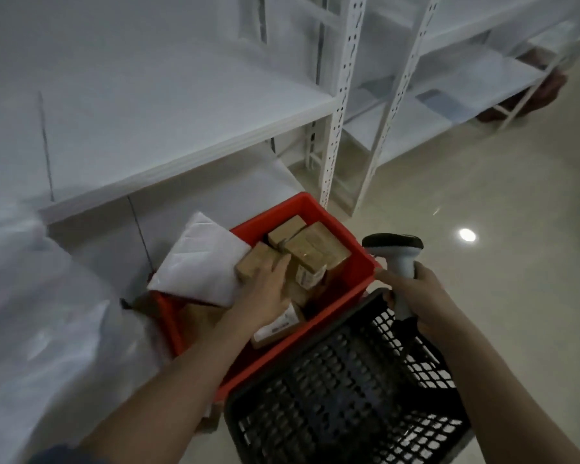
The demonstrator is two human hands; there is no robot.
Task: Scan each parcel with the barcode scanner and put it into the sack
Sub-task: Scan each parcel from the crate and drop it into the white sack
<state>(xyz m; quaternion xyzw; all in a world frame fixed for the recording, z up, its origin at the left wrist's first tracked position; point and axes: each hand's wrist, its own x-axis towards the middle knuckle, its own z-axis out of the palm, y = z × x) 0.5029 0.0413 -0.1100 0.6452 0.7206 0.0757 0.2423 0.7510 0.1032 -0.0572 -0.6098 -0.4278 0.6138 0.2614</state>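
Nearest, a black mesh basket [342, 390] sits below the forearms. Above its far rim the right hand [416, 293] has its grip wrapped around the barcode scanner [394, 252], head upward. The left hand [268, 289] reaches into the red crate [359, 272], fingers curled on a small cardboard parcel [253, 264] among other boxes. A white padded mailer [198, 259] leans over the crate's left rim; the white sack [31, 313] bulges at left, white shelving [342, 95] beyond.

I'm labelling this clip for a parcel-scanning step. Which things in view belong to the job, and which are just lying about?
Belongs to the job:
- barcode scanner, gripped by the right hand
- cardboard parcels in the red crate
- white padded mailer
- left hand, on a small box
- white sack

Just lying about:
- black mesh basket
- white shelving
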